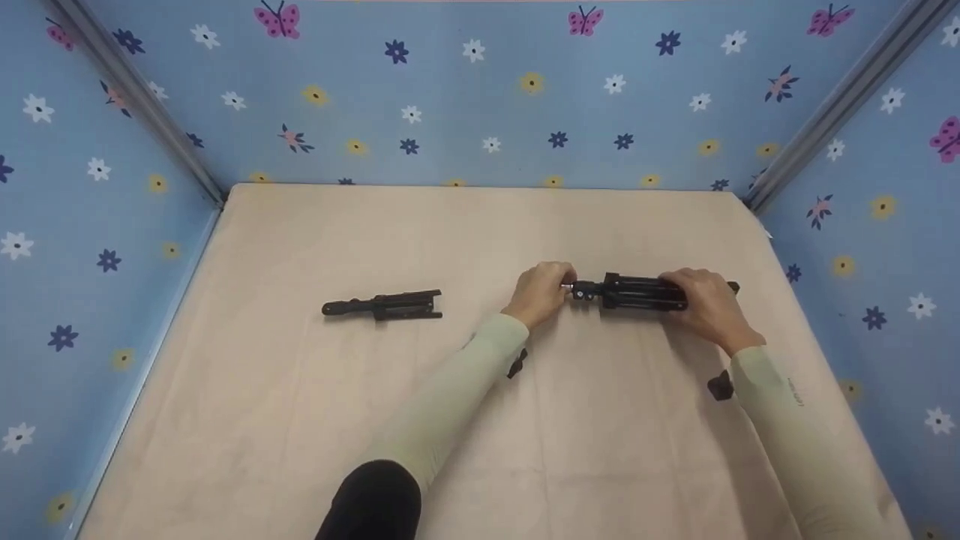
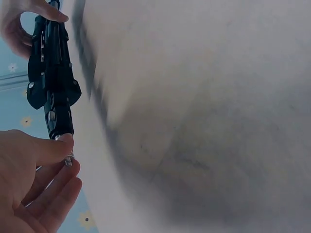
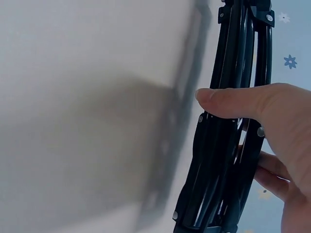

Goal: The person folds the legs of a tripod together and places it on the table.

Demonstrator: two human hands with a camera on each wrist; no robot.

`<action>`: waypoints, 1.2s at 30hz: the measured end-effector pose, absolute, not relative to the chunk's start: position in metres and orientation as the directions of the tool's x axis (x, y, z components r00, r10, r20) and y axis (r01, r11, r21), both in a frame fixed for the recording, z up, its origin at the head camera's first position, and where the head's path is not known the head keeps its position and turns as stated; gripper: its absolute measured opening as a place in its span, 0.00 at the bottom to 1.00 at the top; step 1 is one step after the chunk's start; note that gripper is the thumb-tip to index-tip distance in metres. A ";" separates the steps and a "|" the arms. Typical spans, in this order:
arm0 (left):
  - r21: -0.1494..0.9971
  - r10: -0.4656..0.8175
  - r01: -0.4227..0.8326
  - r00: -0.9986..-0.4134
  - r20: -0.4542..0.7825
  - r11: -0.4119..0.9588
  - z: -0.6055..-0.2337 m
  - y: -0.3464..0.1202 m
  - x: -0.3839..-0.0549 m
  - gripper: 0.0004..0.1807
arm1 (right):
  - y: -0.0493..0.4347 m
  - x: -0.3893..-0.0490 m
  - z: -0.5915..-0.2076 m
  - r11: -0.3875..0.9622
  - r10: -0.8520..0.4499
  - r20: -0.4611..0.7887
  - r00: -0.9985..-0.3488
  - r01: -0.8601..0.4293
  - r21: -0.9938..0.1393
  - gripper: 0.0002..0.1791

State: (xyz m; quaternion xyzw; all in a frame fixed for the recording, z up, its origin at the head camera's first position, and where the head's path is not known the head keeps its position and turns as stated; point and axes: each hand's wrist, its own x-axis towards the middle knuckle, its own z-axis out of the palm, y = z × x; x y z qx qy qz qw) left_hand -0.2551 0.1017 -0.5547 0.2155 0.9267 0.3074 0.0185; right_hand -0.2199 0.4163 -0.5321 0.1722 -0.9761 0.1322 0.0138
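Observation:
A folded black tripod stand (image 1: 637, 292) lies level between both hands, its legs drawn together. At its left end, the left hand (image 1: 540, 294) pinches the silver threaded tip (image 2: 68, 162) between thumb and fingers. Farther right, the right hand (image 1: 706, 306) grips the bundled legs; the right wrist view shows its thumb across the near side of the stand (image 3: 226, 155) and fingers behind. A shadow beside the stand in both wrist views suggests it is held off the cloth. Part of the leg end is hidden by the right hand.
Left of the hands, a smaller black folding piece (image 1: 405, 305) with parallel prongs rests on the beige cloth (image 1: 300, 420). Blue flowered panels (image 1: 480, 112) wall the table at the back and sides, with grey metal posts (image 1: 142, 97) at the corners.

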 end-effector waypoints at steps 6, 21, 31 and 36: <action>0.553 0.416 0.389 -0.906 0.084 0.737 -0.560 0.099 -0.250 0.13 | 0.412 -0.214 -0.538 0.913 -0.317 0.037 -0.948 -0.316 -0.259 0.33; 0.543 0.435 0.396 -0.898 0.063 0.740 -0.564 0.098 -0.245 0.14 | 0.413 -0.205 -0.550 0.908 -0.311 0.002 -0.950 -0.298 -0.294 0.33; 0.540 0.450 0.401 -0.892 0.046 0.740 -0.563 0.096 -0.239 0.15 | 0.414 -0.197 -0.551 0.901 -0.312 0.051 -0.949 -0.313 -0.301 0.35; 0.534 0.491 0.432 -0.870 0.036 0.727 -0.556 0.090 -0.227 0.22 | 0.408 -0.187 -0.544 0.908 -0.288 0.082 -0.954 -0.300 -0.293 0.39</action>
